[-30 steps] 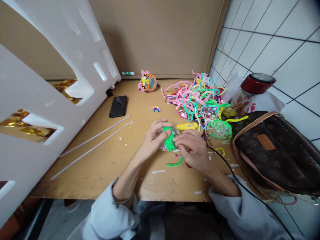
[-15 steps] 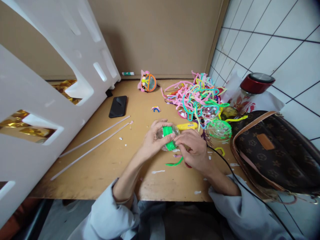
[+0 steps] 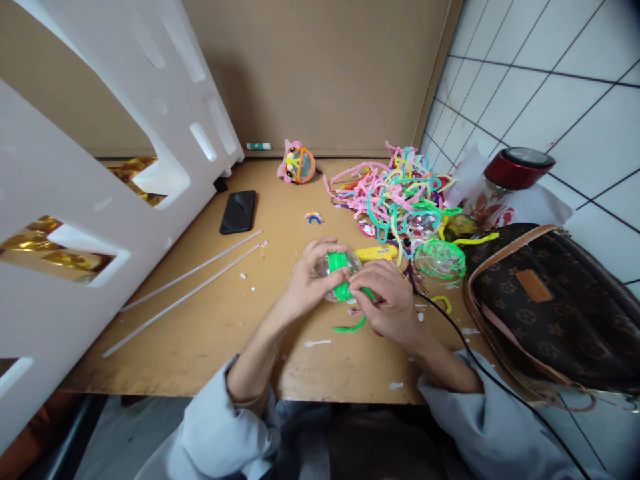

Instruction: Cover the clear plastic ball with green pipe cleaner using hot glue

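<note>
My left hand (image 3: 313,277) is wrapped round a clear plastic ball (image 3: 354,261) that has a band of bright green pipe cleaner (image 3: 339,268) across its middle. The thumb presses on the band. At the ball's right side, my right hand (image 3: 387,293) pinches a green pipe cleaner strand (image 3: 369,292) between thumb and fingers. Another green piece (image 3: 350,327) lies on the table below the hands. Just behind them is a yellow tool handle (image 3: 376,253), partly covered by the right hand; its kind does not show.
A heap of coloured pipe cleaners (image 3: 395,190) lies back right, near a green-wrapped ball (image 3: 441,260). A brown handbag (image 3: 545,307) and red-lidded bottle (image 3: 520,167) stand right. A phone (image 3: 239,212), two white sticks (image 3: 185,300) and a decorated ball (image 3: 299,163) lie left and behind. A white crate (image 3: 165,87) borders the left.
A loop of the green strand now shows beside my right fingers, where it was hidden before. Both hands keep nearly the same place on the ball. The view has shifted slightly.
</note>
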`<state>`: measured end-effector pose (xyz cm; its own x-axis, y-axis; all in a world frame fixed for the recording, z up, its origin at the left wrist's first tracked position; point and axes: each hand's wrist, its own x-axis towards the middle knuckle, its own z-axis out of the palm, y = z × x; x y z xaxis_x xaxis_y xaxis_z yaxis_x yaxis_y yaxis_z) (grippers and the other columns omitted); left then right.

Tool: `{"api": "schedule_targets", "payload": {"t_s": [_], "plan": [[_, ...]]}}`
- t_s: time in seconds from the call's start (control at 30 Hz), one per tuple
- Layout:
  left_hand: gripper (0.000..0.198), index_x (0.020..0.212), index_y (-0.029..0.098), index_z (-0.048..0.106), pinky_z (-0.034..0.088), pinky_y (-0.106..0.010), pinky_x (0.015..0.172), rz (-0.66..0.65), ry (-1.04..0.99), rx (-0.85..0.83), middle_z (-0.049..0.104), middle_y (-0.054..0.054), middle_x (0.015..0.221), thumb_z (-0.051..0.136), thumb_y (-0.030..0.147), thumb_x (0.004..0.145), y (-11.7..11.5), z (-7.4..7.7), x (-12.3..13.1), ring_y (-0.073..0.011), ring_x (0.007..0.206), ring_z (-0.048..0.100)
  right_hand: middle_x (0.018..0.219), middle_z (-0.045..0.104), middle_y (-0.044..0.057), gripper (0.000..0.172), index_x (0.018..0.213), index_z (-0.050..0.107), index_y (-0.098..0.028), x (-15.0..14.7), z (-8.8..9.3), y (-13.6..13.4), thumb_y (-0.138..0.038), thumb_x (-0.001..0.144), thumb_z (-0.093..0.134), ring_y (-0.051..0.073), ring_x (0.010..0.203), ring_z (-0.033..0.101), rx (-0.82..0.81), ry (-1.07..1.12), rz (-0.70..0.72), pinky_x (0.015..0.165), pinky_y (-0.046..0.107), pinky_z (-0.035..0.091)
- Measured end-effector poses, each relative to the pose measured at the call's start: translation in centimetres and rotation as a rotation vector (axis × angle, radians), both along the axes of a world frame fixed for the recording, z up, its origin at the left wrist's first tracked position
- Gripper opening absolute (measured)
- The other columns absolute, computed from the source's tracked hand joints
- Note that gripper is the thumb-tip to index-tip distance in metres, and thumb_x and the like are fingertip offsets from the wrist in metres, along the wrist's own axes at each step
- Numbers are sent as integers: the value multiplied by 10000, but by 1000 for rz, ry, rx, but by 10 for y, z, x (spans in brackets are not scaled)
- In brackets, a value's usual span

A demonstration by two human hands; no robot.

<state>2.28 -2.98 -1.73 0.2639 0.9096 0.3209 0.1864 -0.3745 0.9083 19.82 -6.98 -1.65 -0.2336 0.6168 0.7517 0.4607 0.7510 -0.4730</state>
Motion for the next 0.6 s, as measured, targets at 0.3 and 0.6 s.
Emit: {"api": "schedule_targets", "payload": {"t_s": [0.3, 0.6], "plan": [[323, 1091, 225, 698, 412, -484, 1104, -47, -11, 17, 583, -105, 1264, 715, 291, 776, 0, 2, -1, -279, 1256, 539, 1209, 606, 83, 377, 1208, 649, -285, 8, -5, 2, -128, 921, 462, 239, 1110, 574, -21, -115, -125, 900, 431, 470], [342, 1077, 239, 690, 376, -482, 1138, -59, -13, 38, 570, -88, 1257, 696, 223, 735, 0, -3, 0, -267, 1265, 525, 1332, 563, 91, 392, 1208, 667, -326, 6, -9, 7, -147, 878, 553, 264, 1217, 526, 17, -308, -191, 934, 443, 459]]}}
